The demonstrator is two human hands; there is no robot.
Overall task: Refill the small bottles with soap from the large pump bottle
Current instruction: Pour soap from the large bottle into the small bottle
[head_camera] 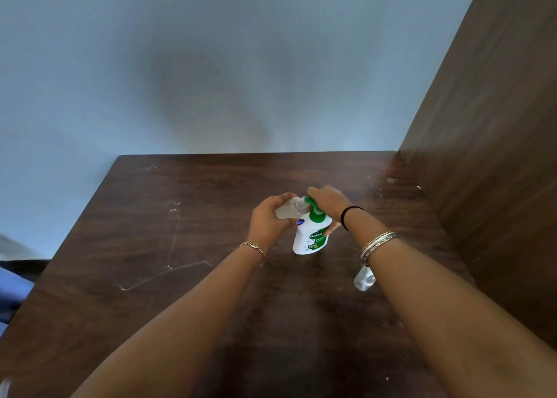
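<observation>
Table (pixel 187 247) of dark wood fills the lower part of the view, with pale scratches on its left half. A blue-grey wall (pixel 211 65) stands behind it and a brown wood panel (pixel 488 156) closes the right side.

The pump bottle (pixel 312 236) stands near the middle of the table. It is white with a green label and a green pump head. The right hand (pixel 327 201) lies on top of the pump head, with fingers bent down over it, and the thumb reaches down beside the bottle body. It holds nothing else.

The left hand (pixel 268 219) grips 1 small bottle (pixel 291 209), clear and pale, with the fingers curled around it. This bottle is tilted, and its open neck meets the green nozzle of the pump. I cannot tell if soap is coming out.

A 2nd small bottle (pixel 364 279), clear with a small label, stands on the table just beside the right forearm, partly hidden by the wrist, well apart from the pump bottle.

The right wrist carries a black band (pixel 346 216) and silver bangles (pixel 376 245). The left wrist carries a thin chain bracelet (pixel 253 248). Blue cloth (pixel 12 295) shows at the left edge
</observation>
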